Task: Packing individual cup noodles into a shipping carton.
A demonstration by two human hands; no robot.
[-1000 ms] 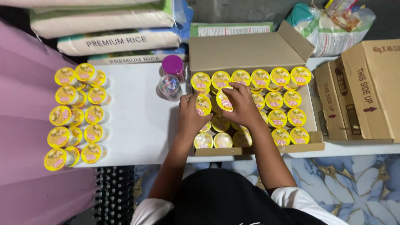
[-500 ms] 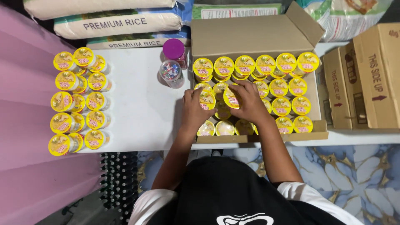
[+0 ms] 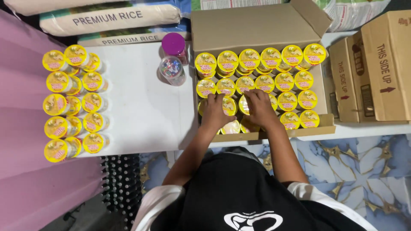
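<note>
The head camera looks down on an open cardboard box [image 3: 257, 25] full of small cups with yellow lids [image 3: 274, 81], packed in neat rows. Both hands are inside the box, near its front edge. The left hand [image 3: 215, 112] curls over a cup there, fingers bent around it. The right hand [image 3: 260, 109] sits just beside it, fingers closed around another yellow-lidded cup [image 3: 245, 104]. How tight each hand grips is hard to tell, as the fingers hide the cups.

Far to the left of the left hand, more yellow-lidded cups [image 3: 72, 102] stand in rows on the white table [image 3: 141, 107]. Just beyond the left hand stands a clear jar with a purple lid [image 3: 173, 45] and a small clear jar of coloured bits [image 3: 171, 70].

Past those lie long white rice sacks [image 3: 111, 17]. To the right of the right hand sit brown cartons with arrows [image 3: 381, 68], cut off by the edge. The cups under the hands are partly hidden.
</note>
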